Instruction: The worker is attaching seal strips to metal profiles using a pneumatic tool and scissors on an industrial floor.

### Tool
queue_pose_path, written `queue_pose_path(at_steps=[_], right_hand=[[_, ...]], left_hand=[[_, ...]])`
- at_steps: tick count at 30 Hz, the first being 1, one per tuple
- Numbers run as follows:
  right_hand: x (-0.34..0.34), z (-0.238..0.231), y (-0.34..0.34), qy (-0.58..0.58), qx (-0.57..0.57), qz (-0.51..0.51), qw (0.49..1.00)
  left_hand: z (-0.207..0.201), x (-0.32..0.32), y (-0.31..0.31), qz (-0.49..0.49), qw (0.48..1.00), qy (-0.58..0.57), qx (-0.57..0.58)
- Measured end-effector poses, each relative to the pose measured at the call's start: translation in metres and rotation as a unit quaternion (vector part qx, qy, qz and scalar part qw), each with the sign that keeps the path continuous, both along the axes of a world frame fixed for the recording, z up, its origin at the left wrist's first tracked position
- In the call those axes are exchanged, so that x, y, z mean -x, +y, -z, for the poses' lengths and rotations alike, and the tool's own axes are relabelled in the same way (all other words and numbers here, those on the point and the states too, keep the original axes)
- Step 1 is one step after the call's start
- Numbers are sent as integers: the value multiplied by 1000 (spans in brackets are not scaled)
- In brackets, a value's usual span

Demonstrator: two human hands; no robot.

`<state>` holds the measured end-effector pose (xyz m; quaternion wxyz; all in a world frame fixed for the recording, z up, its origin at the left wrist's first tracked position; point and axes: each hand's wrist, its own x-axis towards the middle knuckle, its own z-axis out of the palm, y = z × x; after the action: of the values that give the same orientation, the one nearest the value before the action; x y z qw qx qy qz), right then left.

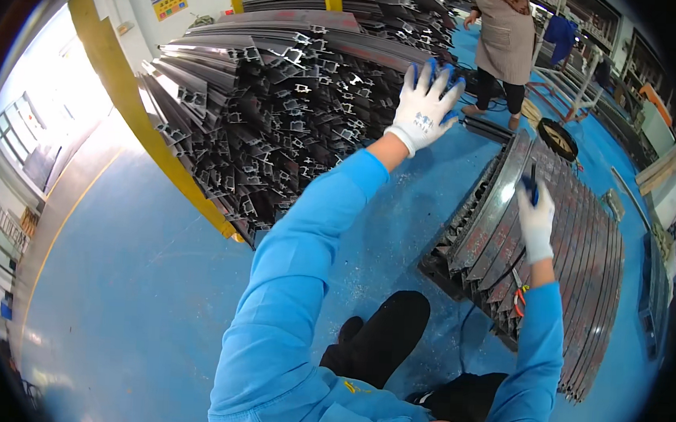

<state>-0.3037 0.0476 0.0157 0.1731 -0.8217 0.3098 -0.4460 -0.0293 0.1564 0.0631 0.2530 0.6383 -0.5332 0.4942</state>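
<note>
My left hand (426, 110), in a white glove with blue fingertips, reaches forward with fingers spread and holds nothing. It is nearest to the big stack of dark metal profiles (281, 124), whose cut ends face me; I cannot tell if it touches them. My right hand (536, 215), gloved alike, is closed above a lower bundle of long metal profiles (580, 254). A thin dark rod-like tool (533, 175) sticks up from its fingers; its kind is hard to make out. A black cord runs below that hand. Orange-handled pliers (518, 298) lie on the bundle beside my right forearm.
A yellow post (119, 85) borders the big stack on the left. Ahead, a person (506, 44) in an apron stands near a metal rack (578, 82). A black coil (557, 140) lies beyond the bundle. The blue floor (143, 277) stretches left.
</note>
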Motion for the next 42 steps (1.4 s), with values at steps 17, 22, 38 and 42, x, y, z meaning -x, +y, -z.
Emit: queue_pose_path(at_steps=[17,22,38,42], right_hand=[[187,200,24,68,-283,95,952],[182,224,42,74,-358,118,924],[179,232,59,106,-124,95,982],[186,244,63,98,-237,163,953]], left_hand=[[-38,-74,-28,-168,952,-185,-178],[-61,-109,-14,-213,947,-142,-196],[40,-98,2,-44,984,-116,-126],[162,-21,-38,113,903,205,-360]])
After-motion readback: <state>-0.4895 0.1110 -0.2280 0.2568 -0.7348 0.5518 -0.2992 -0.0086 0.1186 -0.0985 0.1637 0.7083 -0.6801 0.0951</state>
